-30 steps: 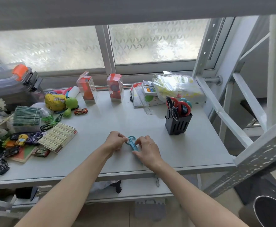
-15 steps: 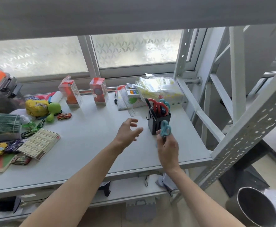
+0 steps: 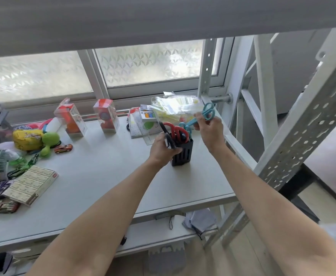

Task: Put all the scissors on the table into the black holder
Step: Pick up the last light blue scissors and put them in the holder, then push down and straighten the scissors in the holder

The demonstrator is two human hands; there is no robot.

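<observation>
Right hand pinched the teal scissors, tips angled down above the black holder; left hand gripped the holder on the bench. Risk: crowded red scissors could block entry, deflecting the blades.

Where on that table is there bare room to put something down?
The table is bare across its middle and front, between the flat box and the black holder. The left end with the toys and the back edge by the window are crowded.
</observation>
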